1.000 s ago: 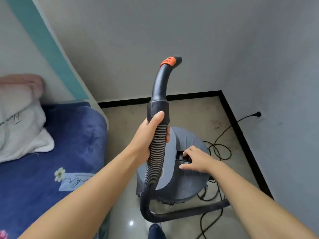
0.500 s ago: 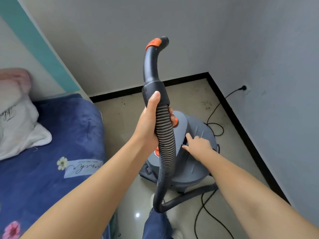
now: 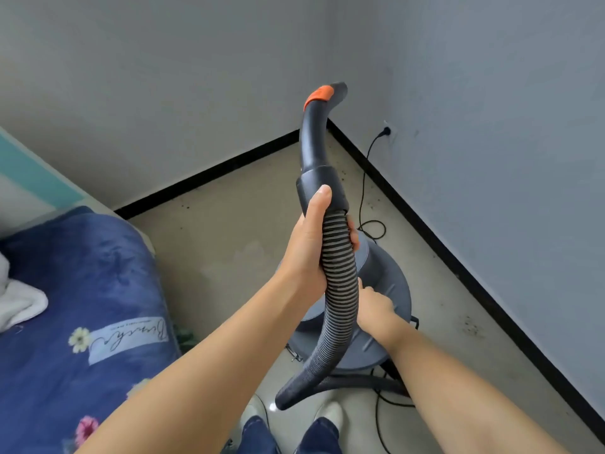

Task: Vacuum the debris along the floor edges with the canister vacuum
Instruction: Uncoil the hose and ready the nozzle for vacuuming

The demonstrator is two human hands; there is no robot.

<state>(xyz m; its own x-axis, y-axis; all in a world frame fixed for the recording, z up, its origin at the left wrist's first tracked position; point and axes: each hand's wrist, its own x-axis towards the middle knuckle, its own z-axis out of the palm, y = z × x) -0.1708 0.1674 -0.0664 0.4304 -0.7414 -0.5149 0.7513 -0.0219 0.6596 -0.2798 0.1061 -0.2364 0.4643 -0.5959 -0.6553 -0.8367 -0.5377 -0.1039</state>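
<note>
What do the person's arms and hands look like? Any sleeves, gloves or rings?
Both arms are bare from the bottom edge of the picture to the wrists, with no sleeves showing. The left hand and the right hand wear no gloves. No watch, bracelet or ring shows on the parts in view. The left thumbnail is short and unpainted. The right hand's fingers are partly hidden behind the hose.

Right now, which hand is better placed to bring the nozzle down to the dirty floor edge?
Left. The left hand already grips the hose just below the nozzle; the right hand rests on the canister.
</note>
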